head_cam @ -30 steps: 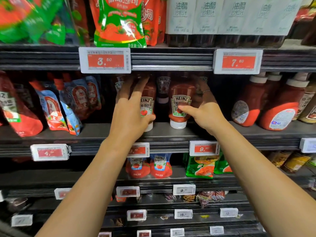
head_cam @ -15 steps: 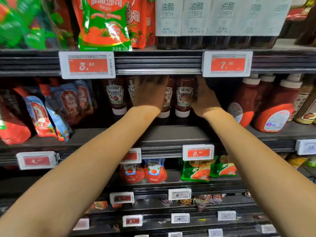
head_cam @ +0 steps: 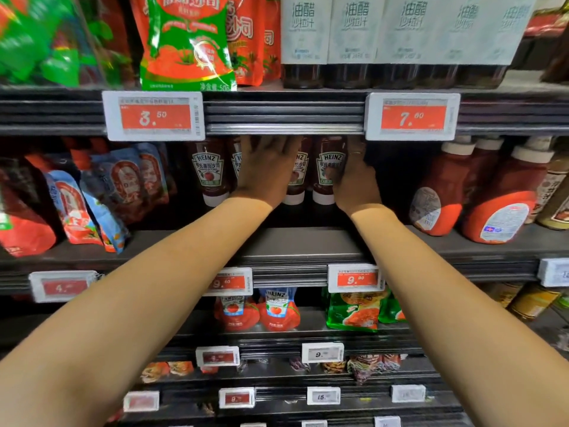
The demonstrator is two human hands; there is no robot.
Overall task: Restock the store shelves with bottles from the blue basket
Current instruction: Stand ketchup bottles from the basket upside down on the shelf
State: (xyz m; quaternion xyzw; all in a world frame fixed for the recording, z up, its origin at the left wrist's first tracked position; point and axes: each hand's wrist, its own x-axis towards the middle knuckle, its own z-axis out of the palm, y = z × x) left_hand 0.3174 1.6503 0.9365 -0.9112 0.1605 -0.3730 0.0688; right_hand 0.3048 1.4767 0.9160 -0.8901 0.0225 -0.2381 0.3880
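Observation:
Several upside-down Heinz ketchup bottles stand in a row deep on the middle shelf (head_cam: 301, 241). My left hand (head_cam: 267, 169) reaches far in and lies over one ketchup bottle (head_cam: 237, 163), which it mostly hides. My right hand (head_cam: 354, 180) grips the rightmost ketchup bottle (head_cam: 328, 163), thumb across its label and fingers round its right side. Another bottle (head_cam: 298, 177) shows between my hands, and one more (head_cam: 211, 172) stands free at the left. The blue basket is out of view.
Blue and red sauce pouches (head_cam: 92, 192) lean at the left of the same shelf. Large red sauce bottles (head_cam: 498, 204) stand at the right. The shelf above (head_cam: 283, 118) hangs low over my hands, with price tags on its edge. Lower shelves hold pouches and packets.
Both hands have pushed their ketchup bottles from near the shelf's front back into the row. The view has shifted closer and slightly right.

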